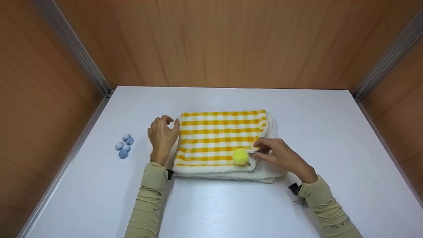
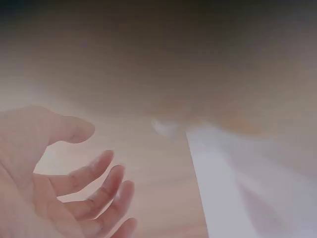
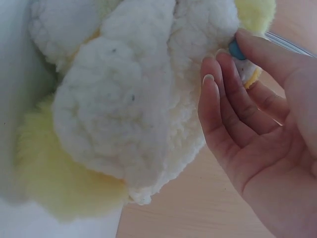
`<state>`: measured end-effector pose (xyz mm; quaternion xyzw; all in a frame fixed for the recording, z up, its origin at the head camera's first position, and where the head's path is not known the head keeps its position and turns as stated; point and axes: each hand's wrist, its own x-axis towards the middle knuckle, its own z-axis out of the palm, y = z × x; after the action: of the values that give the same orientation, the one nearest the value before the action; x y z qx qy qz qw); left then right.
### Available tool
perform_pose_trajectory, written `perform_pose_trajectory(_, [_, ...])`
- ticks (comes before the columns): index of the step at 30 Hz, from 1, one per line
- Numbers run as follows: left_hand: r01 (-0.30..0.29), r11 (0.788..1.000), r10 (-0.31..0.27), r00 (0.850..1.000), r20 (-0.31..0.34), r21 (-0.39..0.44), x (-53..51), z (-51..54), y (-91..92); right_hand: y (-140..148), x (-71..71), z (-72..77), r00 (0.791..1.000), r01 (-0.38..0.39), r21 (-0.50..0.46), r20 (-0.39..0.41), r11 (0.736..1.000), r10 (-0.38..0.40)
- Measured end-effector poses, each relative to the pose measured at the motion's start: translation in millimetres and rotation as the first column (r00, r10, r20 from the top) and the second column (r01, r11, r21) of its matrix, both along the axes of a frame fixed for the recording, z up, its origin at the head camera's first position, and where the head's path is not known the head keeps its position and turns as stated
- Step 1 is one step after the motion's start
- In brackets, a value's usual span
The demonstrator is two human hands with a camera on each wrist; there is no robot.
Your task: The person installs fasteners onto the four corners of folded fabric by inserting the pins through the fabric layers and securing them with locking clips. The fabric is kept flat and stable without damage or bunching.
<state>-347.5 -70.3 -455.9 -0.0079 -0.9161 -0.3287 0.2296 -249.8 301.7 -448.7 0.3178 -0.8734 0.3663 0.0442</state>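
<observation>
A yellow-and-white checked blanket (image 1: 214, 138) with white fleecy backing lies folded on the white table. A fluffy yellow pompom (image 1: 240, 156) hangs at its near right corner. My right hand (image 1: 281, 155) pinches the folded-back edge beside that pompom. Between its thumb and fingertips, the right wrist view shows a small blue rounded piece (image 3: 237, 49) against the fleece (image 3: 116, 99). My left hand (image 1: 163, 135) is at the blanket's left edge, fingers loosely curved. Thumb and fingers stand apart with nothing between them in the left wrist view; whether it touches the blanket cannot be told.
Several small blue and blue-white round pieces (image 1: 123, 154) lie in a cluster on the table (image 1: 211, 211), left of my left hand. Wood-grain panels (image 1: 211, 43) rise behind and at both sides. Another yellow pompom (image 3: 69, 168) shows low in the right wrist view.
</observation>
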Motion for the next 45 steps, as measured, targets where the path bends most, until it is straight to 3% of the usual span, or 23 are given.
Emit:
perform_pose_trajectory(7, [-0.128, 0.992, 0.130, 0.985, 0.112, -0.020, -10.2, -4.0, -35.8, 0, 0.5, 1.3, 0.999, 0.007, 0.001, 0.032, 1.000, -0.007])
perform_pose_trajectory(13, [-0.219, 0.976, 0.216, 0.965, 0.148, 0.003, -14.2, -10.9, -62.3, 0, 0.2, -0.5, 1.000, 0.003, -0.009, 0.028, 1.000, -0.003])
perform_pose_trajectory(19, [-0.283, 0.959, 0.273, 0.910, 0.314, -0.011, -13.3, -19.2, -83.4, 2, -0.9, -3.9, 1.000, -0.009, -0.006, 0.020, 1.000, 0.009])
perform_pose_trajectory(22, [-0.281, 0.959, 0.267, 0.883, 0.386, -0.019, -12.4, -22.9, -91.2, 2, -1.0, -4.7, 1.000, -0.017, -0.009, 0.017, 1.000, 0.017])
perform_pose_trajectory(27, [-0.256, 0.965, 0.257, 0.855, 0.451, -0.065, -9.7, -25.6, -98.1, 3, -0.3, -3.8, 0.999, -0.019, 0.000, 0.027, 1.000, 0.019])
perform_pose_trajectory(31, [-0.238, 0.965, 0.260, 0.844, 0.469, -0.105, -9.1, -25.9, -101.0, 4, 0.1, -2.1, 0.999, -0.021, 0.011, 0.050, 1.000, 0.021])
perform_pose_trajectory(38, [-0.272, 0.960, 0.271, 0.856, 0.441, -0.063, -12.8, -29.1, -104.6, 8, -0.8, -0.2, 0.997, -0.052, -0.001, 0.065, 0.999, 0.052])
perform_pose_trajectory(45, [-0.274, 0.959, 0.278, 0.838, 0.470, -0.078, -15.2, -29.0, -110.2, 10, -1.0, 0.2, 0.995, -0.058, -0.007, 0.083, 0.998, 0.059])
